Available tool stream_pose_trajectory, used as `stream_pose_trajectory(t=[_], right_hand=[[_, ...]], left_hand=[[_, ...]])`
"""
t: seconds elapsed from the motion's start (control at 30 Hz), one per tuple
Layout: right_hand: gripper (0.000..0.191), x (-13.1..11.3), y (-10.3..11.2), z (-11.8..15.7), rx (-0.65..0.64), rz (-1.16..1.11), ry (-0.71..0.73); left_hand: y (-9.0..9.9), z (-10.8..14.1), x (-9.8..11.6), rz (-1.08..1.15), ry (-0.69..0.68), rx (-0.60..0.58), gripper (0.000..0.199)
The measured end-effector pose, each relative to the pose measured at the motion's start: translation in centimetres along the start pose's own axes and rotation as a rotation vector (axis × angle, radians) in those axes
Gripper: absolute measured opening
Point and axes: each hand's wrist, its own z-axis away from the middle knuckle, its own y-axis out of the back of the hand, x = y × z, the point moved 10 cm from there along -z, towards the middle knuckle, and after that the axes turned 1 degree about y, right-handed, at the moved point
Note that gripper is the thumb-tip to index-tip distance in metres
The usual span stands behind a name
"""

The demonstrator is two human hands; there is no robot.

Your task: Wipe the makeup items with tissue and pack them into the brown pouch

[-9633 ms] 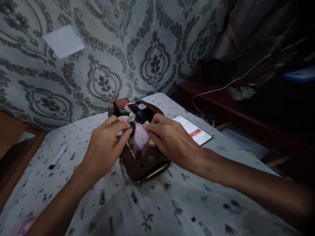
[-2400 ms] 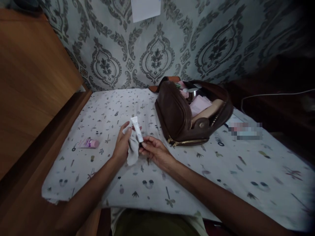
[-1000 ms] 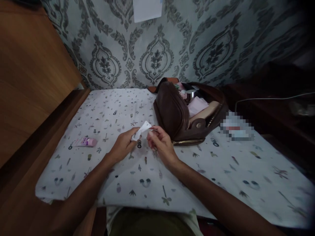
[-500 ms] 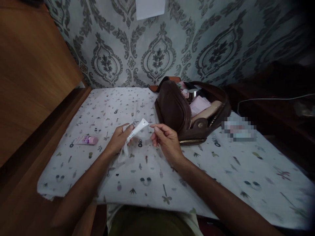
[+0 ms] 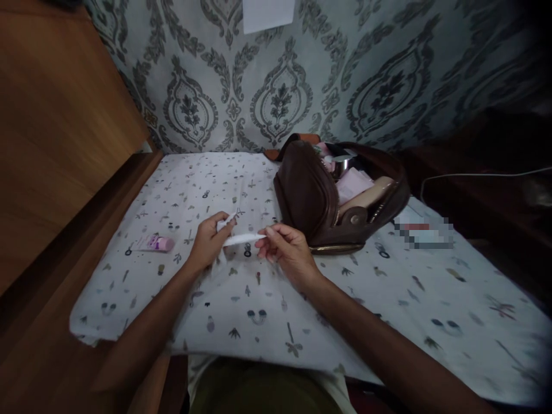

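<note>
A white squeeze tube (image 5: 245,238) lies roughly level between my hands, seen nearly edge-on. My left hand (image 5: 211,238) is closed around its left part, with some thin white material, perhaps tissue or cloth, showing by the fingers and below them. At the tube's flat right end, the thumb and fingers of my right hand (image 5: 287,247) pinch the tip. A smaller pink and purple tube (image 5: 155,243) rests on the patterned sheet to the left, apart from both hands.
A brown leather bag (image 5: 308,192) stands unzipped behind my right hand, with a pink packet (image 5: 354,185) and other items inside. The white printed sheet (image 5: 233,172) covers the surface. A wooden panel (image 5: 64,115) borders the left; a thin cable (image 5: 474,175) runs at right.
The tube has turned from slanting upward to nearly level. My right hand, apart from it before, now pinches its flat end. The view has shifted slightly.
</note>
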Motion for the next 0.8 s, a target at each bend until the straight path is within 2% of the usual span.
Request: stream_pose_trajectory(t=[0.13,0.27,0.43,0.5,0.63,0.8], right_hand=[[0.036,0.3,-0.9,0.3,-0.078,0.104,0.043],[0.04,1.7,-2.0,0.8,-0.174,0.195,0.003],[0.015,3.0,-3.1,1.7,-0.257,0.497,-0.001],[0.01,3.1,-3.4,2.0,-0.267,0.564,0.016],[0.013,2.9,-3.5,2.2,-0.242,0.592,0.02],[0.015,2.4,-3.1,2.0,-0.187,0.599,0.073]], left_hand=[[2.1,-0.5,-0.8,0.118,0.002,0.188,0.028],[3.2,-0.3,-0.9,0.299,0.017,0.326,0.028],[3.2,0.4,-1.8,0.557,0.131,0.439,0.038],[2.7,0.7,-2.6,0.642,0.2,0.461,0.04],[0.6,1.1,-3.5,0.795,0.264,0.405,0.044],[-3.3,2.3,-2.7,0.69,0.27,0.191,0.049]])
